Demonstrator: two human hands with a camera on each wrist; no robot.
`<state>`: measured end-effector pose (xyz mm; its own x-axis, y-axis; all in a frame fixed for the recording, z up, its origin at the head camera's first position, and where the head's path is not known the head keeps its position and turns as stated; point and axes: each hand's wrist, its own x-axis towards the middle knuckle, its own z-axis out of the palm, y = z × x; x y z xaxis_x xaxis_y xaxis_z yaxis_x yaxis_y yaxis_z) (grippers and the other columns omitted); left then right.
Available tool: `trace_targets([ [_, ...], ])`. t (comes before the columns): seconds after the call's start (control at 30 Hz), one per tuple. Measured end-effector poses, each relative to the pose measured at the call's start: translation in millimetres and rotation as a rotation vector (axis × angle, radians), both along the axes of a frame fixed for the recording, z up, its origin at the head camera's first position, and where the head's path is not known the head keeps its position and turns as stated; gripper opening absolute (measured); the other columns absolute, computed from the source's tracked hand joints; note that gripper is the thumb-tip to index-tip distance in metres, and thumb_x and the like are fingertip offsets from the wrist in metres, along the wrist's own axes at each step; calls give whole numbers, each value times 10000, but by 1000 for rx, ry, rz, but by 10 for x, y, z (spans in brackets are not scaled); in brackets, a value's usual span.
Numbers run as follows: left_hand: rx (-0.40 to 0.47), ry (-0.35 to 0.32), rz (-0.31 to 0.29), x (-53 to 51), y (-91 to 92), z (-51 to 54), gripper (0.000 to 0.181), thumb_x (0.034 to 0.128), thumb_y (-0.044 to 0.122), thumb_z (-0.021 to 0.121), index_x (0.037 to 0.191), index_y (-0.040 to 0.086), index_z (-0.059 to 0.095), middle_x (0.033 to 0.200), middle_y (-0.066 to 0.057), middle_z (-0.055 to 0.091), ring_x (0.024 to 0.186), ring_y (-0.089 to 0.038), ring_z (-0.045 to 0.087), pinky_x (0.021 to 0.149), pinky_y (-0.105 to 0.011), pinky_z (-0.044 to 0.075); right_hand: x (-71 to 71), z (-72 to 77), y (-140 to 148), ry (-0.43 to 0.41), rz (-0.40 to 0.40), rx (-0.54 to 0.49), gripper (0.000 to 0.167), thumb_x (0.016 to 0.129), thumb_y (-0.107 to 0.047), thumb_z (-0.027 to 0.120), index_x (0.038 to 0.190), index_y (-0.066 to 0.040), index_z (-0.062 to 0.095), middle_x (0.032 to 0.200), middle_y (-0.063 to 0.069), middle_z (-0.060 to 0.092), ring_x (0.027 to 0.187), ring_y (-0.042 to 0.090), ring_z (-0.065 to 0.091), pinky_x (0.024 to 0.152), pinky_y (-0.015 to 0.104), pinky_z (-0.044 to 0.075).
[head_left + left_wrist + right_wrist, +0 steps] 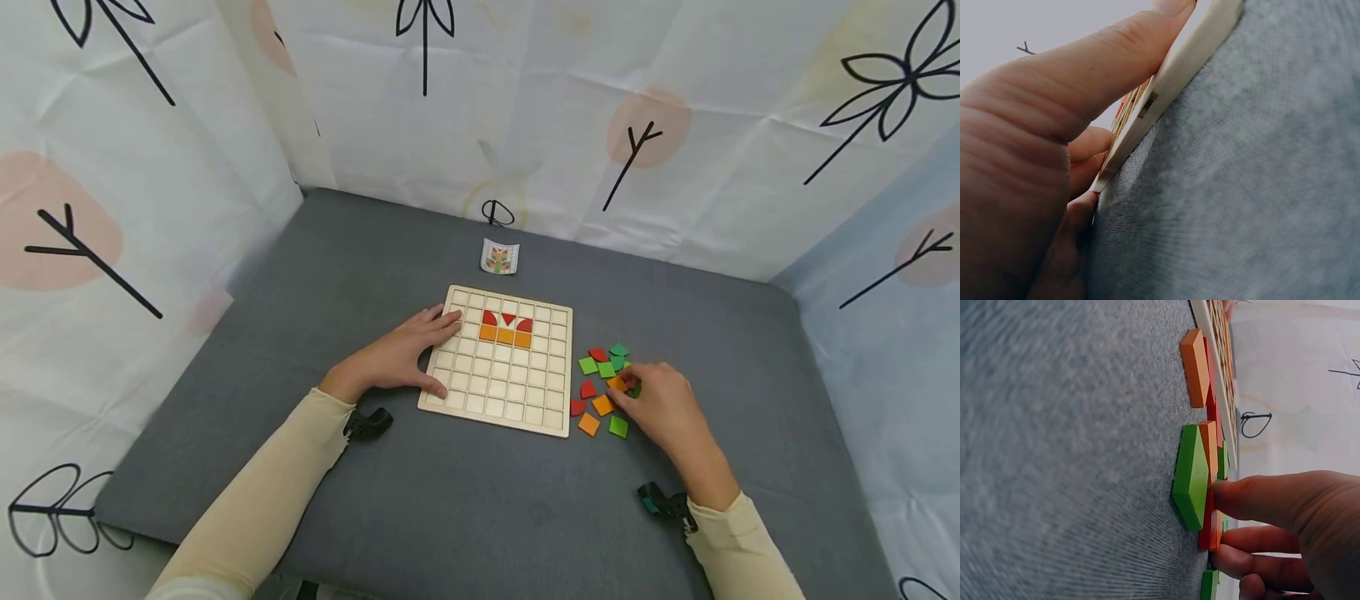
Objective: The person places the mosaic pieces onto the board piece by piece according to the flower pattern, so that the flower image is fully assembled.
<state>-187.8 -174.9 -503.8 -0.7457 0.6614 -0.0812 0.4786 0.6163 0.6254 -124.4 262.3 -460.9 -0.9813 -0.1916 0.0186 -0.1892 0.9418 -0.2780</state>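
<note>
A wooden grid board (495,404) lies on the grey table. My left hand (397,348) rests on its left edge, fingers spread and thumb on the near-left part; the left wrist view shows the thumb (1129,47) over the board's rim. Two red curved tiles, a red triangle (507,319) and a row of three orange square tiles (506,337) sit in the grid. Right of the board, my right hand (663,406) pinches an orange tile (617,383) between thumb and fingers, among loose tiles. The right wrist view shows the thumb (1260,494) against the tiles' edges.
Loose green, red and orange tiles lie about the right hand, among them a green square (618,427) and an orange square (588,424). A small pattern card (499,257) lies beyond the board. Patterned white cloth (525,125) hangs behind the table.
</note>
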Motion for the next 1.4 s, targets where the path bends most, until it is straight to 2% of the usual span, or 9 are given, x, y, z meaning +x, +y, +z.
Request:
trace_targets([
  [0.2,-2,6,-10,-10,19,19,1214,833,539,925,1745,142,228,1818,-14,104,1665,-309,-31,1296,-617,132,11,30,1,-15,-6,-10,255,914,-159,886,1049,41,803,926,138,733,859,326,593,730,513,508],
  [0.53,2,8,-10,-18,41,-21,1216,832,550,924,1746,147,230,1817,-6,106,1665,-307,-29,1297,-616,132,15,147,27,2,8,-53,227,923,-116,848,1087,32,799,994,151,705,902,333,561,749,497,490],
  [0.77,-4,8,-13,-25,21,6,1223,829,551,925,1745,137,228,1818,-15,104,1665,-315,-28,1295,-620,135,-12,231,-59,50,46,-101,232,940,-120,848,1129,7,806,1141,194,721,1029,380,590,836,575,521],
  [0.93,2,9,2,-21,15,28,1217,824,530,937,1742,133,245,1817,-16,123,1665,-319,-20,1294,-621,136,-81,271,-168,74,105,-140,228,951,-107,842,1159,-20,811,1153,164,723,1081,384,600,883,595,533],
  [1.17,-6,-6,3,7,7,25,1231,820,548,935,1744,141,231,1818,-3,102,1664,-316,-29,1297,-612,135,-108,278,-286,93,136,-192,208,953,-89,833,1155,-39,812,1162,142,724,1068,360,603,863,563,531],
  [1.4,2,9,-1,-3,-2,27,1232,812,537,942,1740,127,243,1816,-10,118,1665,-315,-21,1298,-607,133,-166,291,-438,121,171,-229,199,948,-104,852,1137,-54,816,1112,100,717,1001,350,623,805,488,534],
])
